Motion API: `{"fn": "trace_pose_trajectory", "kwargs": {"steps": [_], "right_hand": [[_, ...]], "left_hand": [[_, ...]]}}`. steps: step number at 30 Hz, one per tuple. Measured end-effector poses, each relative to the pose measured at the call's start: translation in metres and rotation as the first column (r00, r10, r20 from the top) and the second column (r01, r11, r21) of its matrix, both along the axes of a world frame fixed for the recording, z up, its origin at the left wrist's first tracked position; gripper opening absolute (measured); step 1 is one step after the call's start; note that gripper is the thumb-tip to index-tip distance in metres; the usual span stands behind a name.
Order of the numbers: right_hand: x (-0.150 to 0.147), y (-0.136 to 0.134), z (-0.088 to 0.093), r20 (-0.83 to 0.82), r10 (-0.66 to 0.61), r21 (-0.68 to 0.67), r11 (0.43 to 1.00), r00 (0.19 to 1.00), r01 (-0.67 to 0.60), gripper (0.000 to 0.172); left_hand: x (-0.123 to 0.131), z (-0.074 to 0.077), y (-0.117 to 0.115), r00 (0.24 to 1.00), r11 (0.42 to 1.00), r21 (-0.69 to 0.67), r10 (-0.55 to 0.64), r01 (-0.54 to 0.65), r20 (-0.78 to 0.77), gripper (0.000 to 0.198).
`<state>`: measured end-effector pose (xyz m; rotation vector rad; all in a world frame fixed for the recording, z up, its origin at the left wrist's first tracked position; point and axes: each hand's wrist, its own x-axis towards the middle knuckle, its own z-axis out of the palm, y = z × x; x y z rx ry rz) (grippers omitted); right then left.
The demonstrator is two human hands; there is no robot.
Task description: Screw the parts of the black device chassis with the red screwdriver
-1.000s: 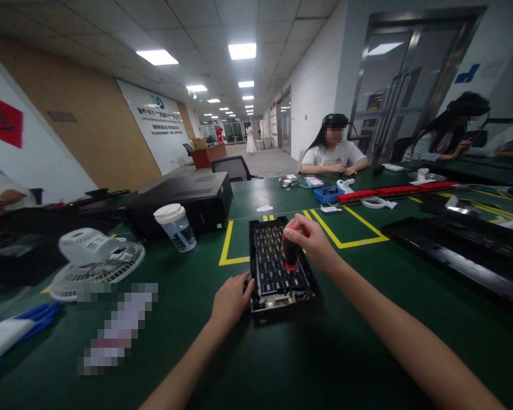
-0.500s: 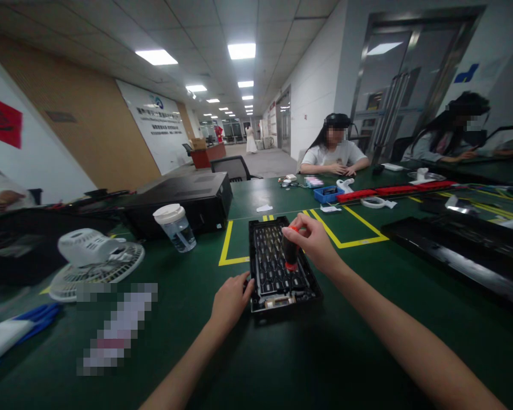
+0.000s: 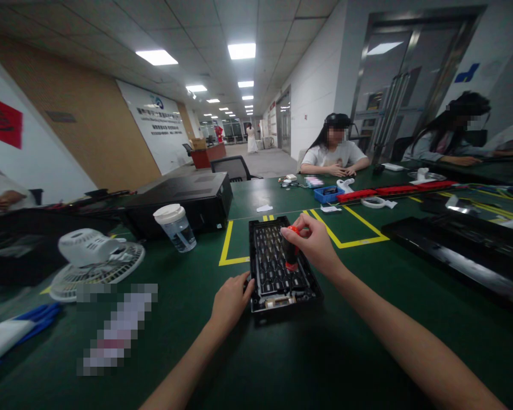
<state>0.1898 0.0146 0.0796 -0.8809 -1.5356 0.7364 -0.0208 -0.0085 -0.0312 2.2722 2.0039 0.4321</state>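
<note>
A black screwdriver bit case (image 3: 264,279) lies open on the green table, with rows of metal bits and a small clear-and-metal piece in its near end. My left hand (image 3: 232,297) is closed on the near left edge of the case, its fingertips partly hidden by the rim. My right hand (image 3: 315,244) pinches the top of a red-and-black screwdriver handle (image 3: 289,253). The handle stands nearly upright over the right part of the bit rows. Its lower tip is hard to make out among the bits.
To the left are a lidded plastic cup (image 3: 177,228), a black computer case (image 3: 183,199), a white fan part (image 3: 89,250) and blue-and-white gloves (image 3: 17,333). A long black panel (image 3: 444,256) lies right. Beyond the yellow tape (image 3: 363,243) sits a blue tray (image 3: 327,194); a person (image 3: 336,154) is across the table.
My right hand has shifted only very slightly around the top of the screwdriver handle. My left hand and the bit case stay where they were.
</note>
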Motion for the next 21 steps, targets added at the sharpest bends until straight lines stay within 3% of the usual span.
{"fn": "trace_pose_trajectory", "kwargs": {"steps": [21], "right_hand": [[-0.0055, -0.0090, -0.0029, 0.065, -0.216, 0.102, 0.973, 0.974, 0.209, 0.037]], "left_hand": [[0.0003, 0.0003, 0.0000, 1.000, 1.000, 0.000, -0.009, 0.009, 0.013, 0.039]]}}
